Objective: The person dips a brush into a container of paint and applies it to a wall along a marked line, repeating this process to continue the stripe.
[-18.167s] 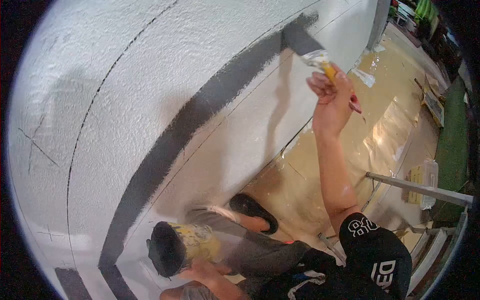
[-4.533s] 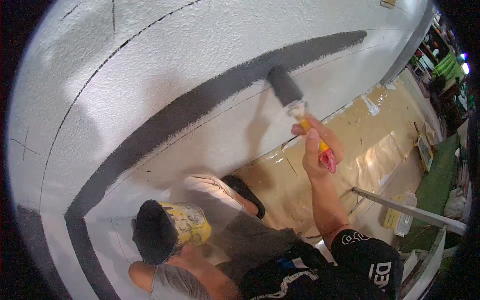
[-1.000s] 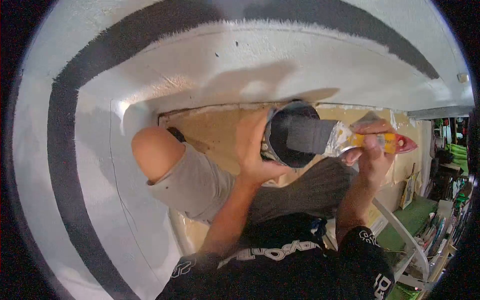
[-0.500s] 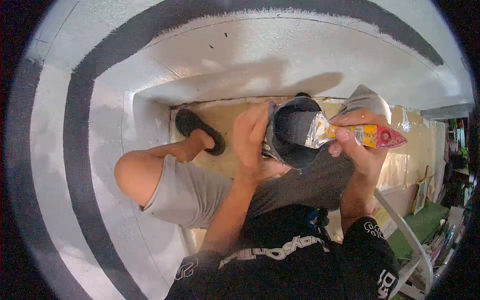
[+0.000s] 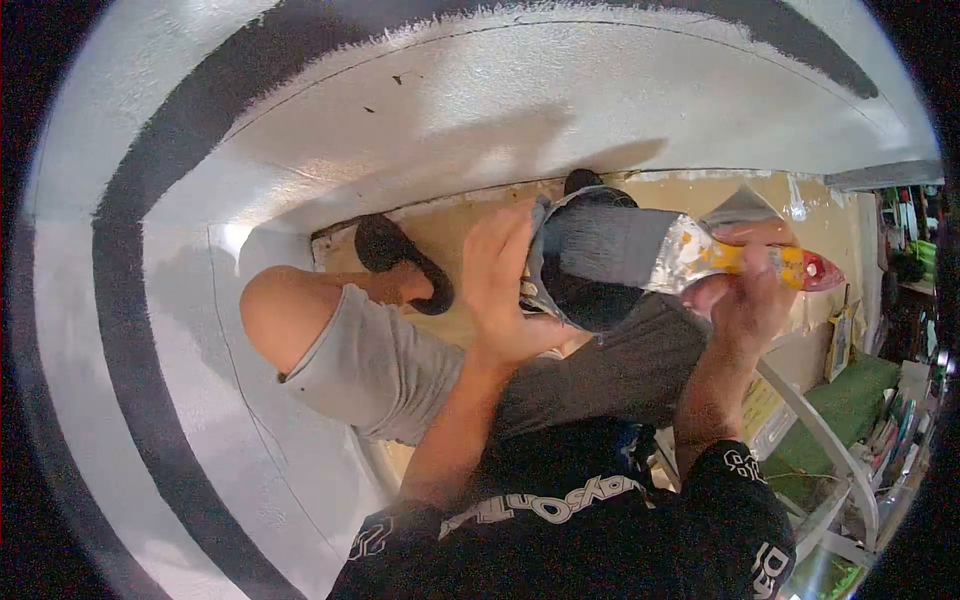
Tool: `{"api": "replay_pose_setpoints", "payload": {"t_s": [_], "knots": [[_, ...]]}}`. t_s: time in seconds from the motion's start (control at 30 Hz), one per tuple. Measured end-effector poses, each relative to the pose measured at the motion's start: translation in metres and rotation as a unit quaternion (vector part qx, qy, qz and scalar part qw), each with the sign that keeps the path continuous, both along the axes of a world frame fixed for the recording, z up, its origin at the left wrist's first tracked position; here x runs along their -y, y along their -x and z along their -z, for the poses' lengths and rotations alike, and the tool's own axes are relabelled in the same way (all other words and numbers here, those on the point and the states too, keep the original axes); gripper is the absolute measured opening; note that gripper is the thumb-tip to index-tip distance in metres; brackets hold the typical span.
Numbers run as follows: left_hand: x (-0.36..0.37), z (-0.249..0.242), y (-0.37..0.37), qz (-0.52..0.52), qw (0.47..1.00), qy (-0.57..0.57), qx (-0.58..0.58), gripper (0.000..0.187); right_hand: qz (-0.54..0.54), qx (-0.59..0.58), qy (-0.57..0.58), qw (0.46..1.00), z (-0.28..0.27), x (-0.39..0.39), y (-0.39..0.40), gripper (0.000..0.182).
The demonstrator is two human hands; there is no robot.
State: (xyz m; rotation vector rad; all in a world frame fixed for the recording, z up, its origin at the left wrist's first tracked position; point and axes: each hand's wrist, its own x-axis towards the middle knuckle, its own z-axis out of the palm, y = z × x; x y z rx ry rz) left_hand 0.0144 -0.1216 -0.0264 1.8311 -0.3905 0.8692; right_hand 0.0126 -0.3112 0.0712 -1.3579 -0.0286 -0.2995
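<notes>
In my right hand [image 5: 752,285] is a wide paintbrush [image 5: 735,257], gripped by its yellow handle with a red end. Grey paint covers its bristles, and smears of paint mark the silver ferrule. The bristles lie across the mouth of a round paint can [image 5: 606,312] with a dark inside. My left hand [image 5: 500,280] is wrapped around the can's left side, holding it tilted over my lap with the opening facing up toward me. Part of the can's outer wall is hidden behind the left hand.
A white wall [image 5: 450,120] with painted dark grey bands [image 5: 150,340] curves ahead and to the left. Below it runs a tan floor [image 5: 480,210]. On the right are a pale curved chair frame [image 5: 815,425], a green surface [image 5: 830,430] and assorted clutter [image 5: 905,450].
The brush has been drawn up and to the right, so more bristles show above the can's mouth. The left hand keeps its hold on the can, and the view has shifted slightly.
</notes>
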Motion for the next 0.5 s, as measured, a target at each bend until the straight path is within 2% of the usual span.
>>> {"api": "replay_pose_setpoints", "payload": {"t_s": [0.07,0.13,0.2,0.27,0.3,0.37,0.4,0.43,0.47,0.5], "knots": [[-0.001,0.003,-0.005,-0.004,0.999,0.019,-0.037,0.087,0.0,0.006,-0.034,0.999,0.009,0.003,-0.01,0.021],[-0.003,0.003,-0.008,0.023,0.99,0.048,-0.134,0.089,0.027,-0.039,-0.105,0.993,0.02,0.006,-0.015,0.031],[-0.001,-0.002,-0.008,0.036,0.988,0.048,-0.145,0.09,0.053,-0.056,-0.132,0.988,0.021,0.007,-0.013,0.03],[-0.004,-0.008,-0.009,0.048,0.985,0.047,-0.16,0.092,-0.031,-0.02,-0.057,0.998,0.024,0.017,-0.01,0.03],[-0.009,-0.012,-0.009,0.084,0.978,0.037,-0.189,0.093,-0.03,-0.021,-0.058,0.998,0.023,0.019,-0.009,0.03],[-0.014,-0.018,-0.012,0.121,0.968,0.027,-0.218,0.094,-0.086,0.067,0.082,0.991,0.011,0.024,-0.009,0.024],[-0.014,-0.021,-0.011,0.146,0.963,0.04,-0.224,0.095,-0.086,0.068,0.081,0.991,0.001,0.031,-0.016,0.024],[-0.015,-0.024,-0.012,0.171,0.956,0.054,-0.23,0.096,-0.189,0.129,0.169,0.959,-0.009,0.042,-0.031,0.025],[-0.018,-0.029,-0.014,0.172,0.956,0.053,-0.231,0.096,-0.288,0.187,0.252,0.905,-0.018,0.048,-0.039,0.026],[-0.022,-0.033,-0.017,0.179,0.96,0.019,-0.213,0.097,-0.25,0.215,0.338,0.882,-0.024,0.047,-0.039,0.029]]}}
